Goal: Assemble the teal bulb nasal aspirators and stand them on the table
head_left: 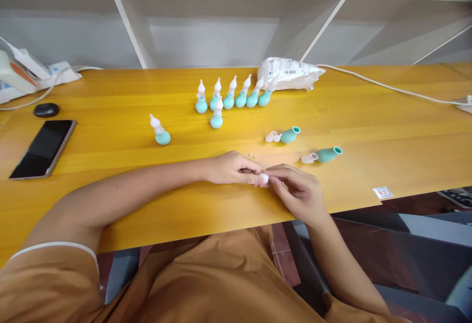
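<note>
A small white plastic piece sits between my two hands just above the table's front part. My left hand pinches it with thumb and fingers. From the other side my right hand grips the same piece with its fingertips; any smaller part there is hidden. Beyond my hands lie a few tiny pale rings. To the right, a teal rubber bulb lies with a clear pinkish connector beside it. Nearer stands another such pair, a teal bulb and connector.
Several assembled nasal aspirators stand in a back row, one aspirator before them, another aspirator farther left. A white plastic bag lies behind. At left are a phone and a black mouse. A sticker marks the right front edge.
</note>
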{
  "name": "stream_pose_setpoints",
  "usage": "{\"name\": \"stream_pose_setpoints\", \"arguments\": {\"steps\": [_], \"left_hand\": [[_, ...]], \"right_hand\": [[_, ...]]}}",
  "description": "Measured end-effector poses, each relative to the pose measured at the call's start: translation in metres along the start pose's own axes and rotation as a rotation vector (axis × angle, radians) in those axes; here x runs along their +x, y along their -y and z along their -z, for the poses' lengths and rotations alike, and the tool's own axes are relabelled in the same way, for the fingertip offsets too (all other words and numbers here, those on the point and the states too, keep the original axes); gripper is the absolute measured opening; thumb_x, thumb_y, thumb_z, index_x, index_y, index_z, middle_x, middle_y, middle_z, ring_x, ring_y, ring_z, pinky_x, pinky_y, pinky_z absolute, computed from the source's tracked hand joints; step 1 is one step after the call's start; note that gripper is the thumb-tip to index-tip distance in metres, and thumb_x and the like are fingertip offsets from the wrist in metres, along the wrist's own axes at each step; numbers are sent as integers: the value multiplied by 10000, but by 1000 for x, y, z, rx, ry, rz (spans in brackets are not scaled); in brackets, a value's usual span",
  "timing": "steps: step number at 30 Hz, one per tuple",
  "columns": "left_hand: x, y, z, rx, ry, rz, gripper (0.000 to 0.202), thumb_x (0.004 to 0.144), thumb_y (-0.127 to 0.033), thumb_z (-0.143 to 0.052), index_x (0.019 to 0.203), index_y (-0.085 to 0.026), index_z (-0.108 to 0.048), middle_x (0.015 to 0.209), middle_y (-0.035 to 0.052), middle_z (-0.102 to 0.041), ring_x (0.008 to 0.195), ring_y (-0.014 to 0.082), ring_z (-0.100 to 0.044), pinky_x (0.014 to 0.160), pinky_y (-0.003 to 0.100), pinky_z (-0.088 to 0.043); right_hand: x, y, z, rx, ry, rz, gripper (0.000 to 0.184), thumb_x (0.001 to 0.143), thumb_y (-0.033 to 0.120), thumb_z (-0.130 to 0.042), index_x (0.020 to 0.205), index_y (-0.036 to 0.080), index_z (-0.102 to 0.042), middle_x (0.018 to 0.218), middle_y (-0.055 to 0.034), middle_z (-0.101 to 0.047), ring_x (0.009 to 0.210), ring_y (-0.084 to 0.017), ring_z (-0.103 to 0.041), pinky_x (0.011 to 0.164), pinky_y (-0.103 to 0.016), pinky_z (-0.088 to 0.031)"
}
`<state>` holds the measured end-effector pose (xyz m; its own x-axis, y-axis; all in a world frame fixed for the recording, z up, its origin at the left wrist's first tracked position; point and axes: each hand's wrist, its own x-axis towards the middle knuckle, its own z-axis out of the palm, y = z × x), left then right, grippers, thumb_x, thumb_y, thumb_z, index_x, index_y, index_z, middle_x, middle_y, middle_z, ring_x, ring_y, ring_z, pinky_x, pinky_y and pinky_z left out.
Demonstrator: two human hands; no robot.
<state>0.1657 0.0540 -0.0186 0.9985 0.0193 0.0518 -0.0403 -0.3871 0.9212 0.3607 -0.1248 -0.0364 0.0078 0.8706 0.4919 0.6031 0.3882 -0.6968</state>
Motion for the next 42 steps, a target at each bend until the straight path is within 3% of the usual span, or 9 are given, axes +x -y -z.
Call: {"name": "stream_pose_setpoints", "arguments": {"steps": [2, 5, 7, 11, 15, 21, 27, 35, 42], "left_hand": [[-1, -1, -1, 28, 7, -8, 489, 1082, -629, -621, 969, -185, -791, 732, -30, -596, 674, 117, -491, 668, 273, -358], [-2, -1, -2, 62, -3, -61, 442, 1116, -569, -588, 998, -190, -782, 837, 2, -707, 738, 133, -585, 707, 274, -411], [-2, 1, -1, 140, -104, -104, 395, 1152, -475, -527, 1020, -186, -762, 968, 43, -768, 848, 163, -659, 805, 289, -474], [-1, 13, 7, 596, -398, -25, 227, 1091, -183, -474, 1068, -174, -700, 1084, 104, -750, 1057, 258, -668, 999, 389, -507], [0, 24, 16, 909, -396, 87, 246, 982, -59, -511, 1130, -152, -683, 1222, 148, -682, 1180, 309, -605, 1061, 438, -510], [0, 26, 17, 953, -358, 74, 252, 990, -48, -506, 1142, -151, -678, 1236, 138, -651, 1166, 306, -561, 1077, 452, -497], [-1, 27, 17, 944, -360, 78, 263, 997, -43, -499, 1148, -159, -680, 1237, 130, -651, 1187, 303, -557, 1094, 442, -493], [-1, 15, 11, 977, -398, 96, 181, 1087, -212, -511, 1156, -154, -668, 1246, 152, -663, 1180, 313, -574, 1084, 461, -491], [-3, 11, 11, 977, -384, 133, 199, 975, -145, -559, 1146, -152, -660, 1232, 150, -683, 1174, 321, -604, 1054, 453, -506]], "right_hand": [[-1, 0, 0, -4, 13, 12, 278, 1090, 161, -654, 1267, 307, -810, 1070, -57, -846, 929, -222, -821, 797, -357, -682], [-1, 1, 1, 5, 19, 1, 265, 1095, 171, -650, 1259, 305, -810, 1045, -50, -843, 906, -214, -819, 797, -352, -681], [0, 1, 0, 14, 4, -41, 244, 1101, 185, -648, 1249, 297, -807, 1005, -42, -834, 866, -205, -810, 800, -353, -682], [0, 0, -3, 6, -68, -155, 181, 1108, 262, -658, 1219, 280, -799, 1027, -52, -826, 857, -212, -812, 822, -379, -702], [-1, -3, -5, -12, -86, -239, 181, 1117, 328, -650, 1213, 281, -796, 1056, -57, -829, 884, -224, -829, 854, -399, -724], [-2, -12, -7, -24, -77, -308, 205, 1120, 382, -647, 1206, 270, -796, 1066, -65, -838, 907, -239, -841, 844, -410, -728], [1, -14, -7, -110, -78, -266, 181, 1113, 353, -647, 1185, 264, -787, 1107, -74, -838, 883, -241, -812, 810, -427, -695], [8, -9, -6, -237, -71, -207, 116, 1083, 265, -641, 1098, 249, -755, 1096, -80, -802, 853, -224, -739, 756, -382, -627], [9, -13, -8, -322, -51, -201, 133, 1070, 256, -627, 1131, 229, -742, 1136, -89, -714, 685, -165, -628, 700, -375, -595]]}}
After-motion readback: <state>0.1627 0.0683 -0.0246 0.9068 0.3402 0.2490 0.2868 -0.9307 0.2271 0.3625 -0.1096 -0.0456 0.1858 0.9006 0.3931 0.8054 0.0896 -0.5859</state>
